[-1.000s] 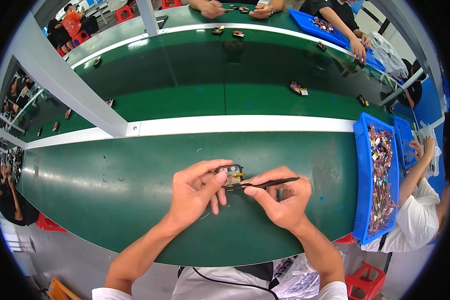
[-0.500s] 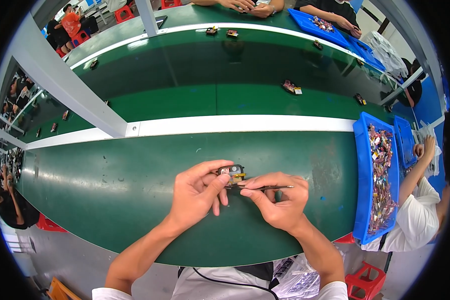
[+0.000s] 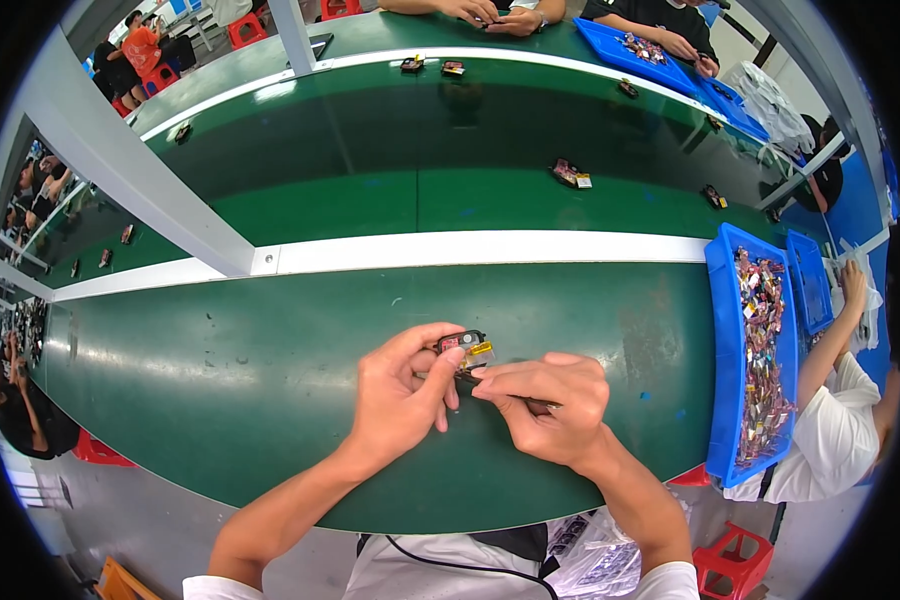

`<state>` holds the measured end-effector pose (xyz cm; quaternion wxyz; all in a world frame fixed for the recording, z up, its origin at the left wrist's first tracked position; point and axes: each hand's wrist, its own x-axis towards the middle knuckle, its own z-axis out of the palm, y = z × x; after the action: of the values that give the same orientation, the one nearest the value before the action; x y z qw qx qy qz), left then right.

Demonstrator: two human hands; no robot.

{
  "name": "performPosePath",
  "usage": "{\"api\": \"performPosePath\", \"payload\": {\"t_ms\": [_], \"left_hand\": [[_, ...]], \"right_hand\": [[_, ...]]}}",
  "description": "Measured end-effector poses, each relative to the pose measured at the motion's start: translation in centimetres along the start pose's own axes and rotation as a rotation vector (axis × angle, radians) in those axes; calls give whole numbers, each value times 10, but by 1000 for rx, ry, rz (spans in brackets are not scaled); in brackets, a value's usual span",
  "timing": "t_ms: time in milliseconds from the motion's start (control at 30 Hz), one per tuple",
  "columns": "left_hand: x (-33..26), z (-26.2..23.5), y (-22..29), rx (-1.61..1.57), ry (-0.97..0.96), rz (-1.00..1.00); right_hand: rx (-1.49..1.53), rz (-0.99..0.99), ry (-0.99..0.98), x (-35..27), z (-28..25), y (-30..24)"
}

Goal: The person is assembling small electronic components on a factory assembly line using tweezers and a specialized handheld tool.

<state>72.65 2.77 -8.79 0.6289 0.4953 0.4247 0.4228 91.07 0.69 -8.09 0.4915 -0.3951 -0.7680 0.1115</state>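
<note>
My left hand (image 3: 402,385) is closed around a small black electronic device (image 3: 463,340), holding it above the green bench between thumb and fingers. The device's casing lies open, and a strip of yellow tape (image 3: 481,348) shows at its right side. In my closed right hand (image 3: 555,400) is a thin dark tool (image 3: 545,404), possibly tweezers. Its tip meets the lower edge of the device, while most of its length is hidden by my fingers. What exactly the tip touches is too small to tell.
A blue bin (image 3: 725,350) full of small parts stands on the green bench (image 3: 220,400) at right. Beyond the white rail (image 3: 470,246) runs a green conveyor belt (image 3: 320,205) with several devices. A grey post (image 3: 130,150) rises at left. Co-workers sit around.
My right hand has tilted the tool, so less of its shaft shows, and its fingers have come round in front. The device has turned slightly. Devices on the belt have shifted left.
</note>
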Motion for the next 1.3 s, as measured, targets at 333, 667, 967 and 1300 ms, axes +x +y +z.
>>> {"api": "performPosePath", "payload": {"t_ms": [333,667,967,1300], "left_hand": [[-2,-1,-12,40,53,51],[17,2,-22,33,44,96],[184,-75,-15,545,477,433],[198,-100,20,1077,609,797]], "right_hand": [[57,35,4,2,3,-4],[61,126,96,-4,-2,10],[-23,82,177,-5,5,18],[-86,-34,179,-8,15,36]]}}
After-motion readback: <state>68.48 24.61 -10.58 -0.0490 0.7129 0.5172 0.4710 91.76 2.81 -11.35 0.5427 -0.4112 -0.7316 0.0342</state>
